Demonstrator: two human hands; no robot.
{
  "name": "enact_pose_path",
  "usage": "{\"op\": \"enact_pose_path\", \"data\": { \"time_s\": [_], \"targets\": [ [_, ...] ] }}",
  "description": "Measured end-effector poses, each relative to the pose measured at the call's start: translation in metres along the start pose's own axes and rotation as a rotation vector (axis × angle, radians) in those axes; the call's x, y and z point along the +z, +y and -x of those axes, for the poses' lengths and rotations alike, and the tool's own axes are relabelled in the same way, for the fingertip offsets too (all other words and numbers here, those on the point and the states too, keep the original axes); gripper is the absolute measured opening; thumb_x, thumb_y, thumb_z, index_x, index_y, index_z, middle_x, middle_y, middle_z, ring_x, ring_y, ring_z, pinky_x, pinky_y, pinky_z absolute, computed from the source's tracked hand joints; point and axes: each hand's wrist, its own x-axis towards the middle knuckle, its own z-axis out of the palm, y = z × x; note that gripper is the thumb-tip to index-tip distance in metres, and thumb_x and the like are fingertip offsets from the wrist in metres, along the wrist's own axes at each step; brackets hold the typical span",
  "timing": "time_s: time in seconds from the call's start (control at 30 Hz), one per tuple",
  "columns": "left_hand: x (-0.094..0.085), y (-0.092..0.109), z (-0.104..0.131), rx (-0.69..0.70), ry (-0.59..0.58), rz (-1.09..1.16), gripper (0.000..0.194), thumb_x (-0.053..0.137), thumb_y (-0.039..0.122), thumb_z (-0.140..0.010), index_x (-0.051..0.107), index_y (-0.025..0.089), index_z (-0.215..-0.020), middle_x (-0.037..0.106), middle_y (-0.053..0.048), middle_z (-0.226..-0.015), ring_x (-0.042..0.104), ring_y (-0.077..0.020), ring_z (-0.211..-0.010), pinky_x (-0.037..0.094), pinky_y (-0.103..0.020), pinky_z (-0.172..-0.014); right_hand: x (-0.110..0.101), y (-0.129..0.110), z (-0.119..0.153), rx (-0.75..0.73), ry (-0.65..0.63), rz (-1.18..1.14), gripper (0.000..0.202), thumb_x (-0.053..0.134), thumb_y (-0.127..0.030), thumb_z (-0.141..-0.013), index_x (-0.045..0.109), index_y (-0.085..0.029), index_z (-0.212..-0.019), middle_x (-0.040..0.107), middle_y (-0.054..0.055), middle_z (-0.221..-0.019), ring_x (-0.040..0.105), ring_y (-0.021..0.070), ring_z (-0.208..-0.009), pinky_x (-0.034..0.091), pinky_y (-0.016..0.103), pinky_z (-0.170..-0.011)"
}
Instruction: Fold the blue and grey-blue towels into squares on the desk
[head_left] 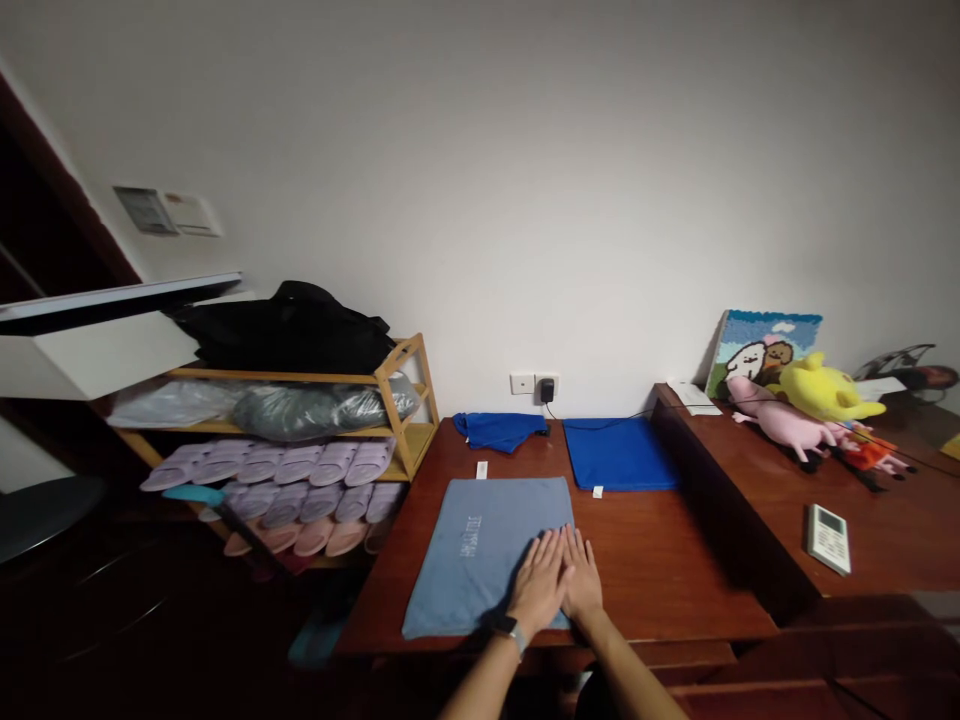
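Observation:
A grey-blue piece of cloth (pixel 465 585) with pale lettering lies flat on the brown wooden table (pixel 637 590); a white tag shows just beyond its far edge. My left hand (pixel 538 582) rests on the right part of this cloth, palm down, fingers stretched out. Beside it, my right hand (pixel 582 578) lies flat at the cloth's right edge, and the two hands touch and partly overlap at the thumbs. A watch (pixel 511 630) is on my left wrist. Neither hand grips anything.
A flat bright blue cloth (pixel 622 455) and a crumpled blue cloth (pixel 502 430) lie along the wall. To the right, a raised surface carries plush toys (pixel 825 390) and a remote control (pixel 829 538). At left stands a shoe rack (pixel 405 400) with several slippers (pixel 307 463).

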Motion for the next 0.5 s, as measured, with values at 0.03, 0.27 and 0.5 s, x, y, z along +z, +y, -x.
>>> {"op": "enact_pose_path", "data": {
  "time_s": [0.03,0.27,0.5],
  "targets": [
    [0.006,0.01,-0.002,-0.013,-0.021,0.01,0.063,0.022,0.05,-0.107,0.026,0.021,-0.163,0.038,-0.007,-0.166,0.033,-0.0218,-0.154,0.029,-0.044,-0.127,0.001,0.001,0.0,-0.02,-0.005,0.001,0.065,0.029,-0.038,-0.102,0.023,-0.019,-0.163,0.012,0.003,-0.172,0.005,0.0229,-0.16,0.006,0.043,-0.129],
    [-0.016,-0.064,0.057,-0.254,-0.026,-0.1,0.067,0.025,0.057,-0.105,0.033,0.022,-0.161,0.039,-0.009,-0.166,0.033,-0.0256,-0.155,0.027,-0.05,-0.127,-0.008,-0.008,0.002,0.069,0.024,-0.002,0.064,0.016,-0.037,-0.105,0.02,-0.011,-0.163,0.015,0.004,-0.171,0.011,0.0215,-0.159,0.007,0.041,-0.129],
    [-0.057,-0.154,0.132,-0.476,0.02,-0.247,0.069,0.03,0.057,-0.102,0.037,0.019,-0.16,0.041,-0.01,-0.164,0.033,-0.0281,-0.154,0.03,-0.05,-0.125,-0.012,-0.01,0.003,0.078,0.017,-0.021,0.064,0.018,-0.038,-0.105,0.02,-0.012,-0.163,0.015,0.002,-0.171,0.012,0.0205,-0.159,0.006,0.041,-0.129]
  ]
}}
